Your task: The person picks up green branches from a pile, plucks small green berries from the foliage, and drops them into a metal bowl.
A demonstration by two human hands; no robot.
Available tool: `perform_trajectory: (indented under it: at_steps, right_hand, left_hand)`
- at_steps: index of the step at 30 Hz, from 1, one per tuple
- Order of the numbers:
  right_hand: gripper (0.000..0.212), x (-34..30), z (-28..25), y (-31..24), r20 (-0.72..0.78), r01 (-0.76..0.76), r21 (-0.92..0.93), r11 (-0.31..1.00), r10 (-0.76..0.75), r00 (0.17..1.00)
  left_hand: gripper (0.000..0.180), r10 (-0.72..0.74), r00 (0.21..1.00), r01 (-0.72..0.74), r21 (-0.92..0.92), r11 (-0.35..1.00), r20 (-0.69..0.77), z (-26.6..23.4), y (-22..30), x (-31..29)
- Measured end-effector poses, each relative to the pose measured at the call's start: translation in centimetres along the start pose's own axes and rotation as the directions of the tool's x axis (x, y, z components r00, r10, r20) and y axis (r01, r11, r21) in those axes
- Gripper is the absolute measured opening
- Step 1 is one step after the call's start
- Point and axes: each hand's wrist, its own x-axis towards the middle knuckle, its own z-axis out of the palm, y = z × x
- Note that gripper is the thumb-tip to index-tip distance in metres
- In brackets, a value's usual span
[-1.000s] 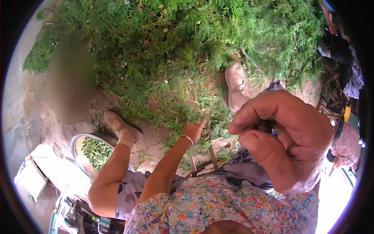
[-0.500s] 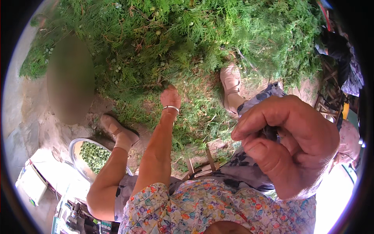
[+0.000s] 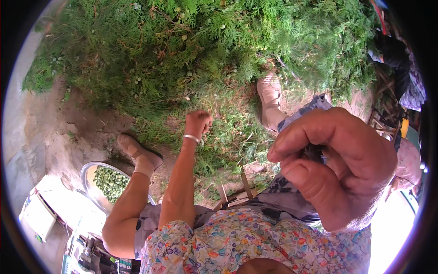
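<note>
Cut evergreen branches (image 3: 196, 50) with scale-like leaves and small pale cones lie heaped before me. Over the loose sprigs at the heap's near edge, my left hand (image 3: 199, 124) is closed with its fingers curled in; a light bracelet circles its wrist. Whatever it may hold is hidden. My right hand (image 3: 340, 169) is raised close to the camera, its thumb and fingers curled together. Inside that curl I cannot make out any object. At the left, beside my bare leg, stands a shiny metal basin (image 3: 85, 176) holding many small green cones (image 3: 109, 182).
My feet in beige shoes (image 3: 270, 93) rest on either side of the near sprigs. Wooden slats (image 3: 247, 185) stand near my lap. A stone wall edge (image 3: 27, 132) is at the left. Dark bundled cloth (image 3: 394, 61) and sticks lie at the far right.
My left hand has drawn back from the branches toward me and turned, and the dark bit at its fingertips no longer shows. My right hand stays almost still. A blurred oval at left is gone.
</note>
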Motion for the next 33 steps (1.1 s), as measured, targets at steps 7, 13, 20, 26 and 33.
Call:
perform_trajectory:
  at_steps: [7,13,20,26,33]
  right_hand:
    - [0.015,-0.2,0.3,-0.2,-0.03,0.041,-0.039,0.998,-0.042,0.999]
    - [0.015,0.9,-0.4,-1.5,0.026,-0.025,-0.138,0.99,0.029,0.999]
    - [0.015,-0.2,-0.1,-0.8,-0.062,-0.032,-0.198,0.98,0.02,0.998]
    - [0.016,-0.1,-0.7,0.4,-0.076,0.024,-0.069,0.997,-0.03,0.997]
    - [0.015,-0.3,-0.2,0.0,-0.107,0.008,-0.048,0.999,-0.013,0.994]
  left_hand:
    - [0.005,-0.13,0.986,0.095,-0.291,0.952,-0.102,1.5,0.9,-1.7]
    - [0.013,0.312,0.933,-0.21,0.433,0.877,-0.18,3.5,1.0,4.2]
    - [0.024,0.284,0.942,-0.024,0.811,0.585,-0.177,6.4,0.9,5.8]
    - [0.019,0.198,0.976,-0.022,0.866,0.499,-0.089,6.3,3.4,6.7]
    - [0.021,0.216,0.974,-0.158,0.899,0.408,0.073,5.2,0.4,3.5]
